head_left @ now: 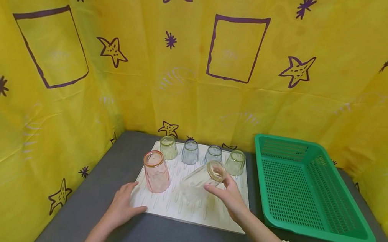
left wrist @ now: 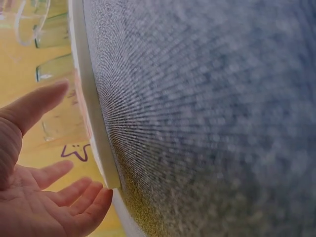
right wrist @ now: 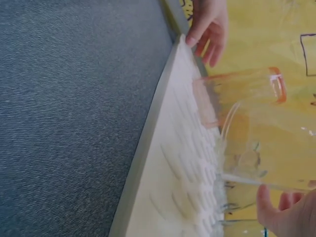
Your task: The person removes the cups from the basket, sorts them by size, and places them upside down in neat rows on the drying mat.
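A clear, faintly yellow drinking glass (head_left: 197, 181) tilts over a white ribbed drying mat (head_left: 172, 207), gripped near its narrow base between the thumb and fingers of my right hand (head_left: 230, 197). Its wide mouth slants down to the left, toward the mat; the right wrist view shows the glass (right wrist: 276, 143) beside a pink glass. That pink glass (head_left: 157, 175) stands upside down at the mat's left. My left hand (head_left: 122, 205) is at the mat's front left corner, fingers loosely spread; the left wrist view has its fingertips (left wrist: 106, 197) against the edge.
Along the mat's back edge several smaller glasses stand upside down: a green glass (head_left: 169, 148), two bluish ones and another green glass (head_left: 235, 163). A green perforated basket (head_left: 267, 196) sits to the right on the grey table (head_left: 170, 238). Yellow patterned cloth (head_left: 189, 97) hangs behind and at both sides.
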`<state>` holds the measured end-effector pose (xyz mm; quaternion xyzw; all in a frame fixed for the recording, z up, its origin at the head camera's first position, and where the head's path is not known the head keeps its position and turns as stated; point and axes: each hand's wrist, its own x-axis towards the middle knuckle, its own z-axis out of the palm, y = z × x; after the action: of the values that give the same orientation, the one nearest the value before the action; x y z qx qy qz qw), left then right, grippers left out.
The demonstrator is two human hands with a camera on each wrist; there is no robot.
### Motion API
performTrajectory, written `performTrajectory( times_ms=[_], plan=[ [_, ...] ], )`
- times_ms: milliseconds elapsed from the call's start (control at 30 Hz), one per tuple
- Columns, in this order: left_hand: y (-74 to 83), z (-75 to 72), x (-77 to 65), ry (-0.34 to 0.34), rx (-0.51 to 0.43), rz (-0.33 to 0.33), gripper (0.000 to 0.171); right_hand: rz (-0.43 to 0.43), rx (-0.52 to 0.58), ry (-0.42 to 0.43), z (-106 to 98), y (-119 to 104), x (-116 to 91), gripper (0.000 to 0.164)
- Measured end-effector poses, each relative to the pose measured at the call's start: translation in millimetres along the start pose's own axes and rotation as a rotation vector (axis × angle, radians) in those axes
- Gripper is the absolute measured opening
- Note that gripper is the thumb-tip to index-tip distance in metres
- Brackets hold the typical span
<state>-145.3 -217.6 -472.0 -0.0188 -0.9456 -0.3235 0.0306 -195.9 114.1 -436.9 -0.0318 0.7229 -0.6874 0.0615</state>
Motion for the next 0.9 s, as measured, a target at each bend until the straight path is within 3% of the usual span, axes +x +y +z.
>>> performTrajectory(
  times_ms=[233, 567, 900],
  plan=[
    [-1.6, 2.0, -0.2, -0.001, 0.019, -0.009, 0.085, 0.014, -0.112, 0.019, 8.6, 2.8, 9.0, 0.068],
    [-1.0, 2.7, -1.1, -0.016, 0.040, -0.017, 0.083, -0.061, -0.165, -0.028, 21.4, 5.7, 19.0, 0.072],
    [-0.8, 3.1, -0.8, -0.027, 0.053, -0.019, 0.084, -0.083, -0.255, -0.019, 28.5, 6.9, 26.2, 0.072]
  ],
)
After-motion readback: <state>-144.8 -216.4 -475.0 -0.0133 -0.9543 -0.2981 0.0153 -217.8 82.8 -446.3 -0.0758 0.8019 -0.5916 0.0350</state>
